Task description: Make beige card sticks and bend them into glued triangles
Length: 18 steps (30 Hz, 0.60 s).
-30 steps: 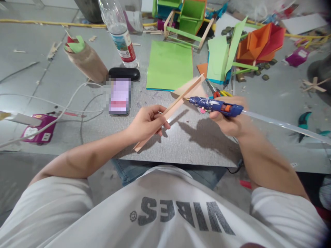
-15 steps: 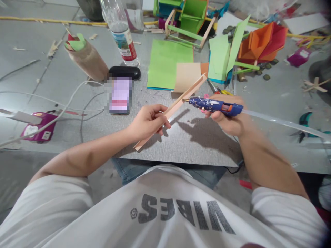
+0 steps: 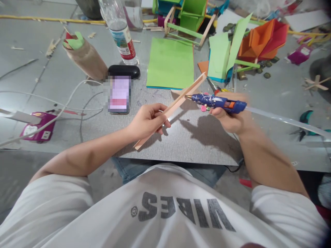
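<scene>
"Peach-coloured, stiff and narrow: what is the folded strip [image 3: 173, 108], and where does it lie?"

"A long piece with raised edges, held aslant above the grey tabletop [image 3: 196, 153]. Its near end points toward the wearer's left, its far end toward the green sheet [image 3: 170, 62]."

"Which hand supports it?"

"The left hand [image 3: 151, 119], closed in a pinch: thumb on the upper side, fingers curled about and beneath, roughly at the strip's middle."

"And the right hand [image 3: 230, 119]?"

"Gripping the blue glue gun [image 3: 218, 102], thumb along its near side; the back of the hand is blurred. A translucent glue stick [image 3: 279, 117] projects from the rear of the tool."

"Does the nozzle [image 3: 188, 97] touch the strip?"

"It meets the strip's edge in this view, beyond the left hand; whether there is contact or a slight gap cannot be told."

"Identify the surroundings."

"Left of the green sheet: a phone [image 3: 119, 93], its screen obscured, with a black case [image 3: 124, 71] just beyond it, and a clear bottle [image 3: 124, 43] standing farther back. To the case's left, a brown cylindrical holder [image 3: 88, 62] contains green paper pieces. Far right: teal-handled pliers [image 3: 306, 119] and, farther back, an orange folded-paper form [image 3: 254, 43]."
</scene>
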Each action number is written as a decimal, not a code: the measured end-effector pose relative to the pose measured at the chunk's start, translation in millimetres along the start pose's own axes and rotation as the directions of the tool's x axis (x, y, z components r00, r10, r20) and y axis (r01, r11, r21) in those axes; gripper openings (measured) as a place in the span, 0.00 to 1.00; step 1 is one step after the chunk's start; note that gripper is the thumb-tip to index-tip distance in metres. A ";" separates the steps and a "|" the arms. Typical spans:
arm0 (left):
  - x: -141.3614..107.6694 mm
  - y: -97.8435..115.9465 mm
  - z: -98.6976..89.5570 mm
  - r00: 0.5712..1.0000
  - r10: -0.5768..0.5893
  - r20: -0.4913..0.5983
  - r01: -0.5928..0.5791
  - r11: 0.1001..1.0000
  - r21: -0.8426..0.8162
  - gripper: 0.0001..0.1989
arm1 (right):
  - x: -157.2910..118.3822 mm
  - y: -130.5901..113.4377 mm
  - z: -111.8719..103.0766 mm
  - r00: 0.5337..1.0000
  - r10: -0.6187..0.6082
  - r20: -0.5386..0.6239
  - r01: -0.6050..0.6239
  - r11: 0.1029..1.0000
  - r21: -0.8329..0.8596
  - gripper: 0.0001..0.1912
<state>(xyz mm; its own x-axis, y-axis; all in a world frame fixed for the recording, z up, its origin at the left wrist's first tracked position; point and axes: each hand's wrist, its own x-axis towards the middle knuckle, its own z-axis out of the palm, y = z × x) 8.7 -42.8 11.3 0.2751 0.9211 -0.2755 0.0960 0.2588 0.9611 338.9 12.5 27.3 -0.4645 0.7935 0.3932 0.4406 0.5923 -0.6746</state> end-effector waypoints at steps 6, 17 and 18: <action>-0.7 1.3 -0.5 1.000 0.007 -0.010 -0.007 1.000 0.031 0.12 | 2.2 -2.5 -4.5 0.998 -0.057 -0.041 0.058 0.998 0.021 0.38; -1.0 1.6 1.4 1.000 -0.019 -0.019 0.020 0.999 0.046 0.12 | 2.9 0.5 -10.5 0.991 -0.022 -0.131 0.023 1.000 0.005 0.37; -1.1 2.0 1.4 1.000 -0.019 -0.016 0.019 0.999 0.042 0.11 | 3.0 1.1 -11.3 0.991 -0.012 -0.131 0.013 1.000 0.001 0.36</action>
<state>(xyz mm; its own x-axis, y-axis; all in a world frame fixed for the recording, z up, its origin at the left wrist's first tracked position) 9.9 -43.8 13.5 0.2577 0.9207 -0.2930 0.1413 0.2640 0.9541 346.7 17.1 34.8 -0.3656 0.7976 0.4798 0.4342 0.6021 -0.6700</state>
